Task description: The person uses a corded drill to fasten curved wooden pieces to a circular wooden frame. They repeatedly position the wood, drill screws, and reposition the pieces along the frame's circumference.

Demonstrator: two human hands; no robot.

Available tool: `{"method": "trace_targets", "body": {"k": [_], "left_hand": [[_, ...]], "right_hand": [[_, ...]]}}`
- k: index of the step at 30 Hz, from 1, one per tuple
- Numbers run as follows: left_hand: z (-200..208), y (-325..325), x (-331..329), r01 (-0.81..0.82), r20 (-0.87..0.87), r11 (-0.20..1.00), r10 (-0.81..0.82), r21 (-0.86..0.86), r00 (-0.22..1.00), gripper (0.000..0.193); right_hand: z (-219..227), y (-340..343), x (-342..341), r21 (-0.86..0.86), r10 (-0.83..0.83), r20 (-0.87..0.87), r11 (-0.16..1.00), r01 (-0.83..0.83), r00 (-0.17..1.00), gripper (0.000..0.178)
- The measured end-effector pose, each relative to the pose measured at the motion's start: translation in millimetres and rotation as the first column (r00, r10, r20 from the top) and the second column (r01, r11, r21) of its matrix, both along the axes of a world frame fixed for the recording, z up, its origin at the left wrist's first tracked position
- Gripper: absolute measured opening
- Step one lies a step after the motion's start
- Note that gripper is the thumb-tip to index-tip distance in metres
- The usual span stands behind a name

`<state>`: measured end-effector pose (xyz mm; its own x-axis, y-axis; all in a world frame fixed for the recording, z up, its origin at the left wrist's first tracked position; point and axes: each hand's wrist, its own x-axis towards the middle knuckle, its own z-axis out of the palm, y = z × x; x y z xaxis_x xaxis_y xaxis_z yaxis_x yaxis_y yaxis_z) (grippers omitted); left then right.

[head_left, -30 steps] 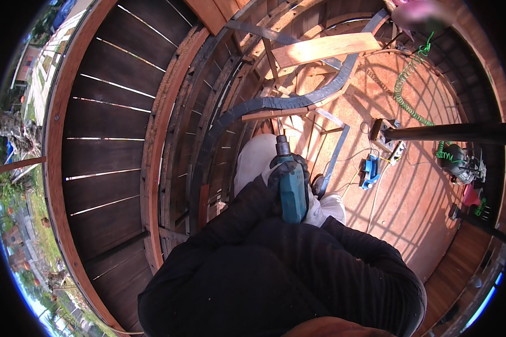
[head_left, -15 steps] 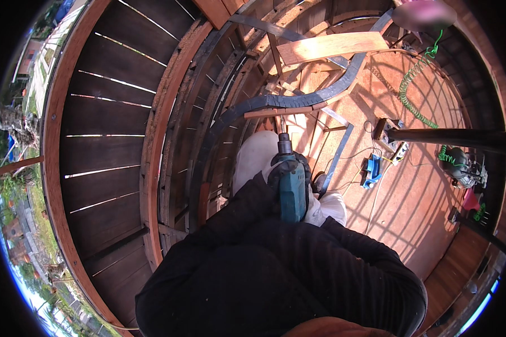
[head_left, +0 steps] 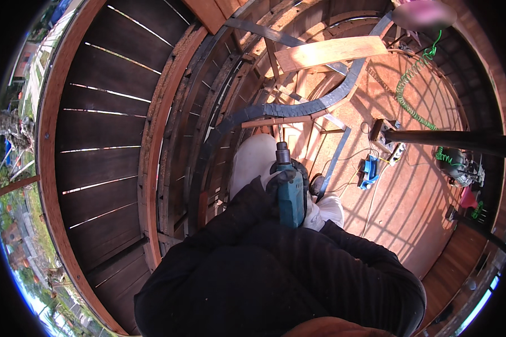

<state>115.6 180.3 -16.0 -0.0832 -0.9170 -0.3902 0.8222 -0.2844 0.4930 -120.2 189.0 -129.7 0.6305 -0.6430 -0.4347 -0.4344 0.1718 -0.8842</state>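
A teal power drill [head_left: 291,202] with a metal chuck [head_left: 283,153] is held in front of my body, its chuck pointing away from me. A thin bit shows beyond the chuck, near a wooden strip under a dark curved beam [head_left: 289,109]. My left hand [head_left: 274,184], in a dark glove, is closed around the drill's left side near the chuck. My right hand [head_left: 302,173] is closed on the drill's far right side, mostly hidden behind its body. I cannot make out its fingers separately.
A slatted dark wall with curved wooden ribs [head_left: 156,112] rises at left. A pale plank [head_left: 331,51] lies across the frame ahead. On the right floor are a blue power tool [head_left: 369,171], a power strip [head_left: 398,153], a coiled green hose [head_left: 402,95] and a dark post [head_left: 450,140].
The drill and both hands sit slightly lower in view, and the thin bit beyond the chuck now shows more clearly. The surroundings have shifted slightly with my head; both hands keep their hold.
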Motion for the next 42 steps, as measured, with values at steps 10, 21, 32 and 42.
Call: {"method": "trace_targets", "body": {"k": [10,21,32,42], "left_hand": [[-10,-3,-17,-0.155,-0.144,0.984,0.167,0.091,0.975,0.034],[-4,-2,-14,-0.122,-0.141,0.991,0.129,0.057,0.982,0.041],[-20,-3,-12,-0.143,-0.128,0.989,0.147,0.042,0.981,0.041],[-14,-5,-13,-0.121,-0.103,0.993,0.122,0.008,0.987,0.041]], "right_hand": [[54,-14,24,-0.407,0.115,0.066,0.91,-0.078,0.991,0.056],[42,-20,15,-0.45,0.211,0.054,0.878,-0.165,0.976,0.074],[30,-12,13,-0.293,0.148,0.052,0.948,-0.127,0.988,0.074],[36,-22,17,-0.511,0.221,-0.009,0.837,-0.195,0.975,0.073]]}}
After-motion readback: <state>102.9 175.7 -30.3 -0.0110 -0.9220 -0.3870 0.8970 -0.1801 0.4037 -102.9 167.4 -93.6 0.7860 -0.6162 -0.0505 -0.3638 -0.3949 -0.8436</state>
